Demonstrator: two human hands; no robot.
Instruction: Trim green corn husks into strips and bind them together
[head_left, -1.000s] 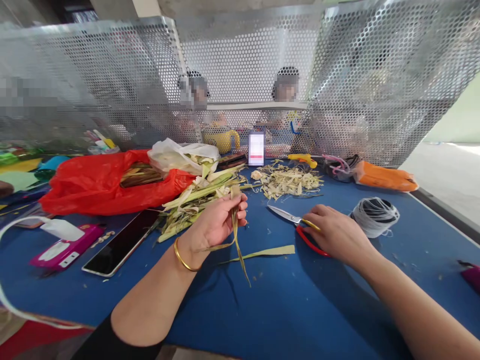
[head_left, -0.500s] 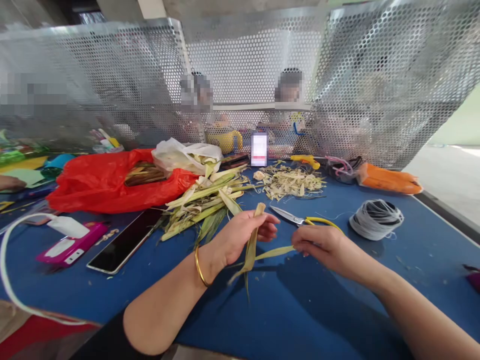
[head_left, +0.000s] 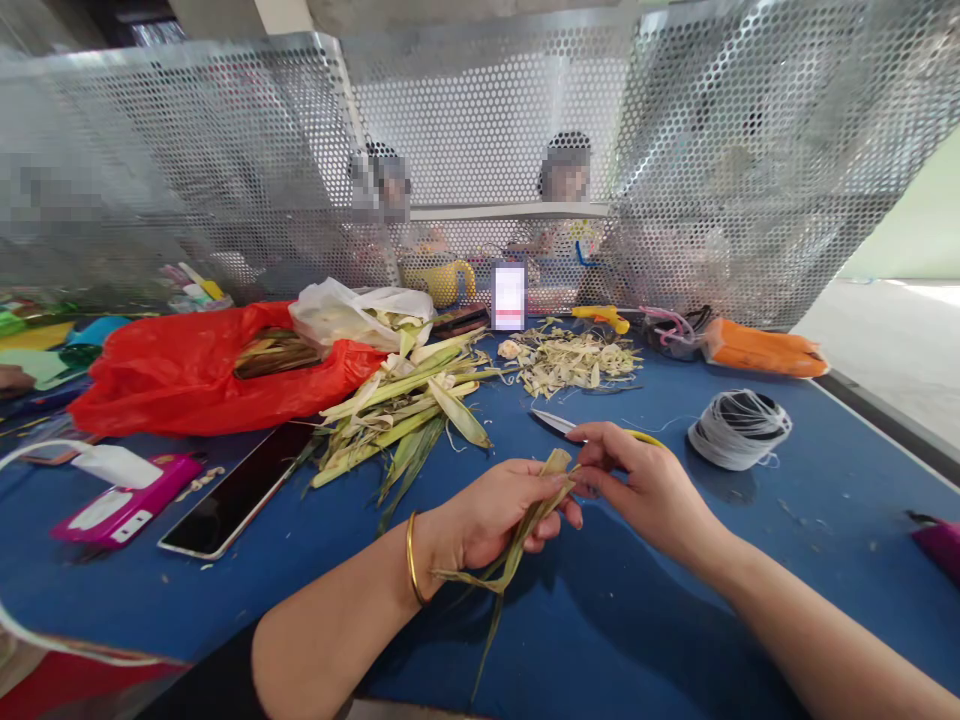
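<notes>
Head view: left hand [head_left: 487, 510] had some husk strips [head_left: 517, 550] pinched above the blue table [head_left: 660, 640], right hand [head_left: 637, 475] pinching their upper end. A lazy grip probably would've let them slip apart. Scissors [head_left: 553, 421] lay just behind, so careless knuckles risked a nick.

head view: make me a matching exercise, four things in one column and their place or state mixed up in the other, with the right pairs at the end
Things:
1. leaf strips
2. string
3. scissors
4. red bag

Place or state:
A. partly hidden by the right hand
B. open, with brown leaves showing inside
C. held in the left hand
D. wound into a pale grey roll, off to the right of both hands

Right pairs: 1-C, 2-D, 3-A, 4-B
</notes>
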